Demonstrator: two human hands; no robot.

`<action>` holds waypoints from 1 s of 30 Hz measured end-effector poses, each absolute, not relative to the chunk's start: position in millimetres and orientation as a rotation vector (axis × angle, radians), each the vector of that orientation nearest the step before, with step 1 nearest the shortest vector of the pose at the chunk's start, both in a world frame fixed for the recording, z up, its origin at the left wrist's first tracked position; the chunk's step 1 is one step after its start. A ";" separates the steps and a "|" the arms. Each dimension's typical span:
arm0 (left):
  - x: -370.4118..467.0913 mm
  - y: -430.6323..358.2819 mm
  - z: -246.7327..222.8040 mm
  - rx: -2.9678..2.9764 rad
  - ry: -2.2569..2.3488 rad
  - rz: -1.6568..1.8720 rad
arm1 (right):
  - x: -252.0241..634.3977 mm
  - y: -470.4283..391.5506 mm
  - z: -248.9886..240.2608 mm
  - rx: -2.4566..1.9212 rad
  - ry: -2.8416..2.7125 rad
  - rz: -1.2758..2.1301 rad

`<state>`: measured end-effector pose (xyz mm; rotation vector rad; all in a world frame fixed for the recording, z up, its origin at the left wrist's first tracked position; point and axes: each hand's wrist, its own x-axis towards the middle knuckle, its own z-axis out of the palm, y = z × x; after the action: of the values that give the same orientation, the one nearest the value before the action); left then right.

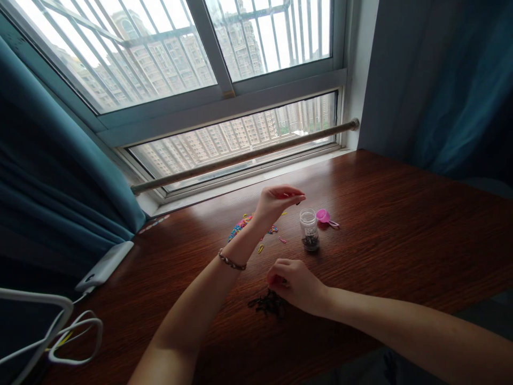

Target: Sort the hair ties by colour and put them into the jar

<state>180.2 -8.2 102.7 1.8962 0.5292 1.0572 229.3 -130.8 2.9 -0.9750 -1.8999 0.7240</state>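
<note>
My left hand (280, 200), with a braided bracelet at the wrist, is raised near the clear jar (308, 230); its thumb and fingers pinch a small black clip. Dark pieces lie in the bottom of the upright, open jar. Lower down, my right hand (294, 283) has its fingers pressed together at the edge of a pile of black clips (266, 303); what they hold, if anything, is hidden. Behind my left forearm lies a heap of colorful clips (239, 227), with a yellow clip (261, 248) and a pink clip (282, 239) apart from it.
A pink scoop (324, 216) rests right of the jar on the brown wooden table (401, 230). At the left are a white power strip (105, 266), white cables (90, 337) and a blue curtain (52, 160). A window with a metal rail (248, 156) borders the table's far side.
</note>
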 end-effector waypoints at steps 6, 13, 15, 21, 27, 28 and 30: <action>173.7 -5.4 90.8 1.683 0.662 0.918 | 228.7 -132.2 4.9 -0.982 -1.894 0.725; 169.0 -12.9 94.0 1.811 0.647 0.817 | 229.2 -130.0 3.9 -0.970 -1.897 0.704; 168.9 -14.4 94.4 1.837 0.634 0.813 | 229.3 -129.7 2.6 -0.969 -1.900 0.703; 162.3 -16.0 95.0 1.907 0.674 0.823 | 228.8 -129.6 1.5 -0.983 -1.894 0.701; 123.0 -28.3 88.9 1.922 0.799 0.793 | 241.5 -126.0 9.6 -1.121 -2.007 0.705; 112.8 -31.6 86.4 1.943 0.813 0.753 | 244.6 -125.6 11.4 -1.157 -2.055 0.703; 91.6 -38.9 80.9 2.003 0.817 0.580 | 249.6 -125.5 14.5 -1.208 -2.163 0.688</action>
<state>91.6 -38.9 80.9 2.0030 0.8166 0.5805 249.6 -125.5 14.5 -1.2079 -2.1631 0.6876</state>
